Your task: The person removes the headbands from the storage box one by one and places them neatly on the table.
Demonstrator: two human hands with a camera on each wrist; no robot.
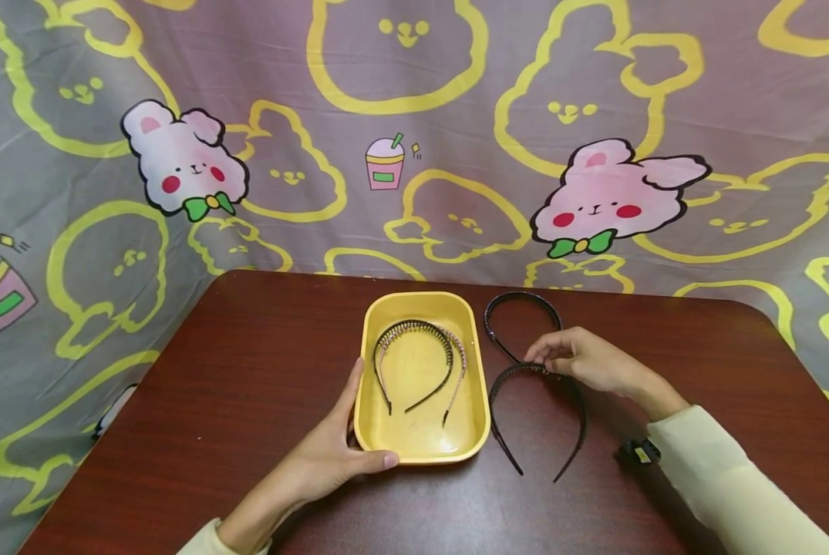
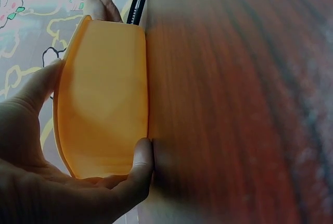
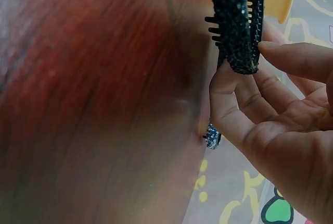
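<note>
At the right of the frame, my right hand pinches a black headband at the top of its arch, thumb on one side and fingers on the other. It sits just beside a yellow tray near the middle of the tabletop; I cannot tell whether its ends rest on the wood. My left hand grips the tray by its lower left corner, fingers wrapped round the outside. Inside lie a dark toothed headband and a pink patterned headband, partly overlapping.

What could go wrong — the comb teeth may snag the far headband, whose lower part reaches my fingers, and drag it along. I cannot tell whether the two touch. A pinch at the arch alone could also let the band swing or twist, since both legs hang free of my grip. Too much push on that one corner could skew the tray.

The headband I hold points its two free ends toward the bottom of the frame — arch uppermost, long axis running roughly top to bottom, nearly in line with the tray's long sides.
</note>
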